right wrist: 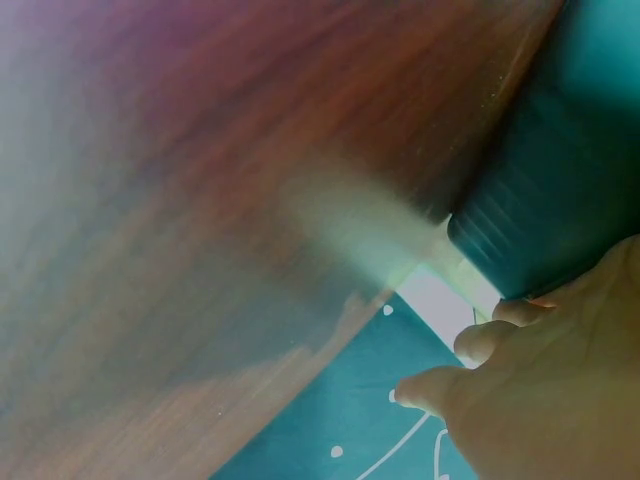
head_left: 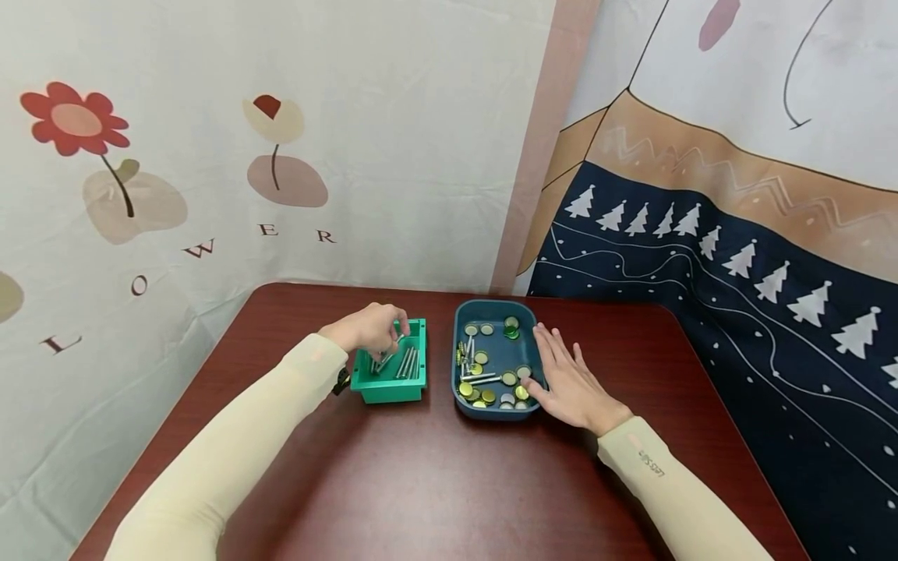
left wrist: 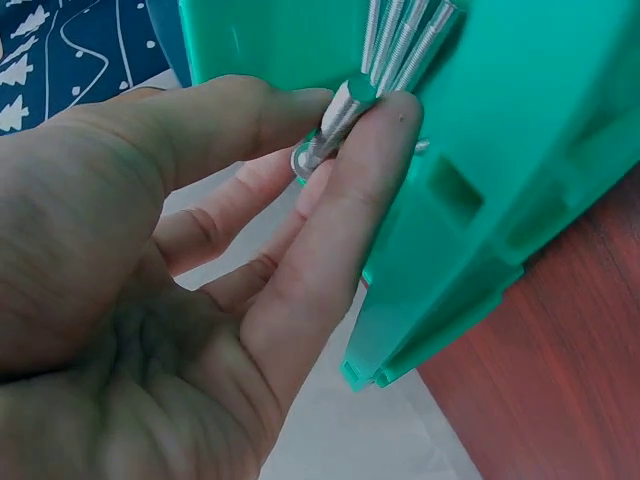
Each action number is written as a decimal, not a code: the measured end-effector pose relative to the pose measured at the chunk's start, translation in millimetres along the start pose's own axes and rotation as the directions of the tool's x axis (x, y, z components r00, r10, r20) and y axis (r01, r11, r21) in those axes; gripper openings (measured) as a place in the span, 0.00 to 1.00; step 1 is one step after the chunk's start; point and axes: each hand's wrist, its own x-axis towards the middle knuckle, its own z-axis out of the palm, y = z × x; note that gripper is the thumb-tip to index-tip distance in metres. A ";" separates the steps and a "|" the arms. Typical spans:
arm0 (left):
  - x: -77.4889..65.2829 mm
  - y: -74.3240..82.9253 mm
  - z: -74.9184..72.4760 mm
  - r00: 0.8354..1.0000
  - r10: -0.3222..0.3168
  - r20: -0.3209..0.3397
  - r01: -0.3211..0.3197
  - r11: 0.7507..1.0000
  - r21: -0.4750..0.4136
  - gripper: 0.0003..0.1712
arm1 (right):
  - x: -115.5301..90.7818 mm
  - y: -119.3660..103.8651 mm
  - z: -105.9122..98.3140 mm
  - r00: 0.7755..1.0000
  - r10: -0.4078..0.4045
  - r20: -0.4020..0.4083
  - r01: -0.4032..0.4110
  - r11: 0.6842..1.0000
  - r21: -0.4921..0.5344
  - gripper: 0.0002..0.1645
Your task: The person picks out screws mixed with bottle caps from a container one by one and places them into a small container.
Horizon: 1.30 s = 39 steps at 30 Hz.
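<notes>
In the left wrist view, a silver metal bolt (left wrist: pixel 338 118) is pinched between the thumb and fingers of my left hand (head_left: pixel 372 327). That hand is over the left part of a green plastic bin (head_left: pixel 393 393). Several more bolts (head_left: pixel 408 363) lie side by side in the bin, their threads visible in the left wrist view. My right hand (head_left: pixel 571 382) rests with straight fingers along the right rim of a blue tray (head_left: pixel 494 414). Inside the tray are gold and silver bottle caps (head_left: pixel 487 396), a few green ones (head_left: pixel 511 329), and several bolts (head_left: pixel 481 379) on the left side.
Both containers stand side by side on a dark red wooden table (head_left: pixel 421 483), with a narrow gap between them. A pale cloth (head_left: pixel 421 156) with flower prints hangs behind the table. Navy fabric with white trees (head_left: pixel 701 312) hangs at the right.
</notes>
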 end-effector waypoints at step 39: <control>-2.8 18.4 2.5 0.971 0.134 -0.197 -0.101 0.981 0.166 0.20 | 0.9 0.8 -1.3 1.000 -0.014 -0.008 0.014 1.000 -0.002 0.60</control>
